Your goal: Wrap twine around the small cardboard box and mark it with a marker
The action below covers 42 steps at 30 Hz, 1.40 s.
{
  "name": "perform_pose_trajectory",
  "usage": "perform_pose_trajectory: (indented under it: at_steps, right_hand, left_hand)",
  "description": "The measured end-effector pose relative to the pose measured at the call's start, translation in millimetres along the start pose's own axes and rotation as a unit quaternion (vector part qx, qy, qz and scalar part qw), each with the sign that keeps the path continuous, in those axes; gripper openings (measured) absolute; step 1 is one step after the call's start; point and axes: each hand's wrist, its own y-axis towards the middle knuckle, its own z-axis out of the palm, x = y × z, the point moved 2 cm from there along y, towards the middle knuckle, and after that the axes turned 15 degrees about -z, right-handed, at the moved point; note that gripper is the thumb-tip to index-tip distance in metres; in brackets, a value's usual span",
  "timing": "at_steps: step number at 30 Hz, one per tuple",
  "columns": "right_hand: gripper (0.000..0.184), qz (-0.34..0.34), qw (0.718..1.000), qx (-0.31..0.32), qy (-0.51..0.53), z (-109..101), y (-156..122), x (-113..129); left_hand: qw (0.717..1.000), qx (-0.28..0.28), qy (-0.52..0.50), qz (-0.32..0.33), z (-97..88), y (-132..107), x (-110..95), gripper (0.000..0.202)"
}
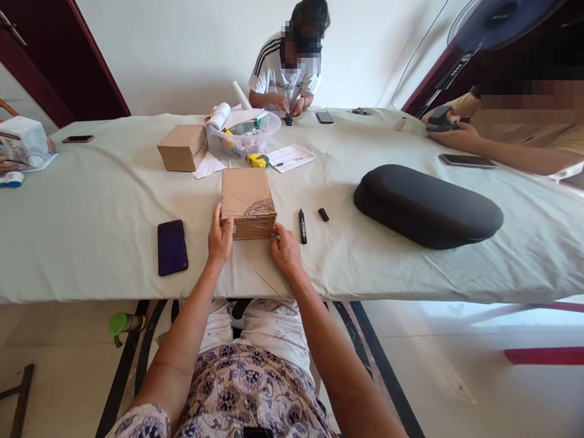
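Observation:
A brown cardboard box (244,193) with dark scribbled lines near its front right edge sits on the cloth before me. My left hand (221,238) grips its left front corner, thumb on the front face. At the opposite front corner, my right hand (285,246) holds the box with curled fingers, partly hidden behind the hand. Just right of that hand lies an uncapped black marker (303,227), and its black cap (323,214) rests a little farther right. A dark smartphone (172,247) lies to the left of my left hand.
Behind the box are a yellow tape measure (258,160), a paper sheet (294,158), a plastic basin (249,145) of items and a second cardboard box (182,148). A large black case (426,204) stands right. Co-workers sit across (285,79) and at the right (524,128).

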Motion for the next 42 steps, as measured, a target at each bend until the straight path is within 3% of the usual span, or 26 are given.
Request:
perform_pose_trajectory:
  at_steps: [4, 7, 12, 16, 20, 24, 30, 34, 42]
  right_hand:
    - [0.05, 0.012, 0.999, -0.018, 0.047, -3.0, 0.8, 3.7]
    - [0.042, -0.004, 0.993, -0.087, 0.075, -10.3, 1.0, 11.7]
    - [0.035, -0.005, 0.97, -0.22, 0.104, -20.9, -3.3, 19.2]
    - [0.038, 0.034, 0.956, -0.254, 0.144, -20.5, -4.8, 15.3]
    - [0.046, 0.06, 0.954, -0.231, 0.179, -14.7, -2.5, 11.8]
    - [0.039, 0.076, 0.965, -0.137, 0.212, -6.1, -1.0, 11.0]
    - [0.066, 0.043, 0.98, -0.002, 0.193, 3.9, -2.5, 12.3]
    - [0.068, 0.054, 0.978, -0.016, 0.199, 3.1, -5.7, 10.3]
    - [0.049, 0.043, 0.978, -0.042, 0.201, -4.3, -4.9, 16.3]
  left_hand:
    - [0.999, -0.035, -0.015, 0.004, 9.4, 0.1, 5.4, 0.067]
    - [0.998, -0.036, -0.04, 0.014, 10.9, -2.4, 8.4, 0.065]
    - [0.995, 0.044, -0.09, -0.023, 16.7, -10.7, 17.2, 0.068]
    - [0.99, 0.103, -0.088, -0.034, 20.9, -18.3, 22.0, 0.067]
    - [0.991, 0.086, -0.097, -0.033, 20.5, -19.7, 25.2, 0.065]
    - [0.987, 0.091, -0.124, -0.054, 21.1, -15.7, 28.6, 0.071]
    - [0.971, 0.113, -0.189, -0.093, 22.2, -13.4, 27.9, 0.074]
    - [0.98, 0.113, -0.136, -0.091, 23.5, -17.1, 25.7, 0.075]
    - [0.991, 0.073, -0.091, -0.068, 22.6, -15.9, 25.8, 0.064]
